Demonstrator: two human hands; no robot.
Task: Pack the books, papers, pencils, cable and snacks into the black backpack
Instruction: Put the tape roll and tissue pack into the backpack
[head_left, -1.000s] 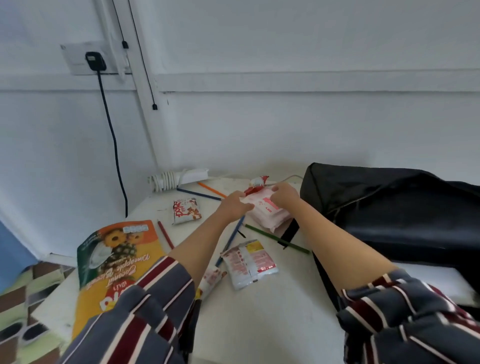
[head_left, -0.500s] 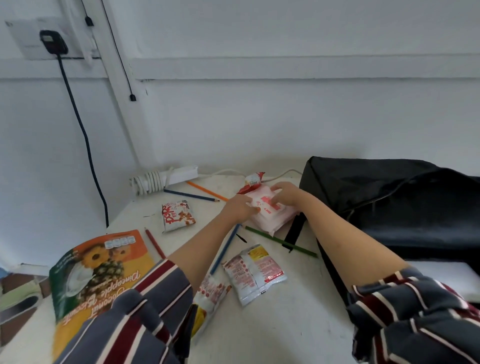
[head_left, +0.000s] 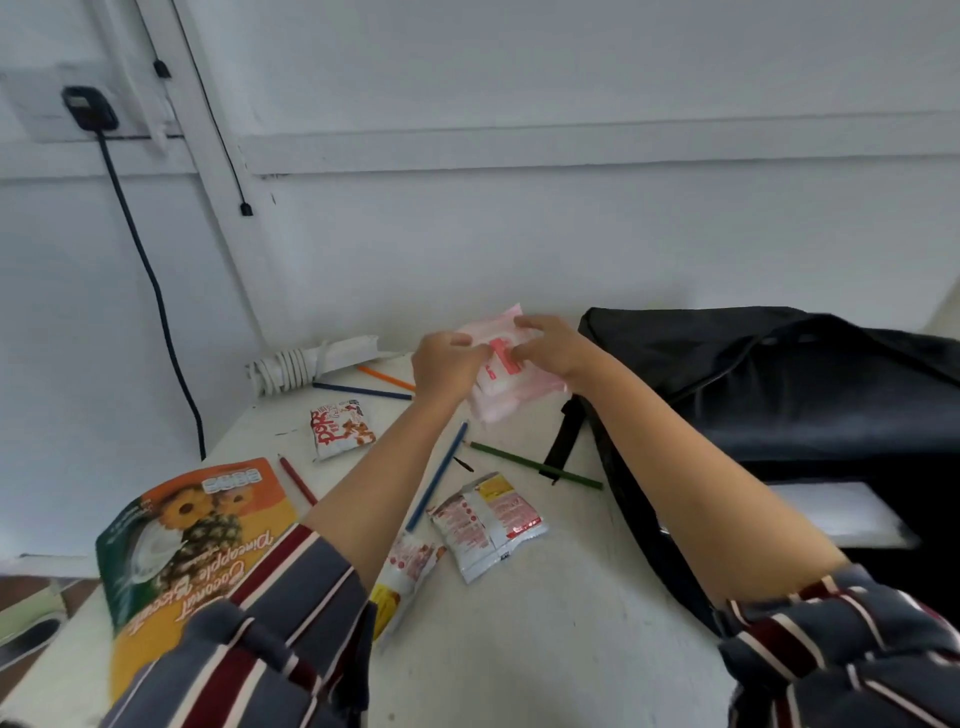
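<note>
Head view: both hands hold a pink packet (head_left: 511, 379) above the table (head_left: 545, 639), just left of the black backpack (head_left: 779, 395). The left hand (head_left: 447, 364) pinches its left edge; the right hand (head_left: 550, 348) curls over its top. Pencils (head_left: 535, 465) and snacks (head_left: 485, 525) lie below.

Pink snack packet (head_left: 501, 382) tilted, lifted beside black backpack (head_left: 779, 395).
</note>
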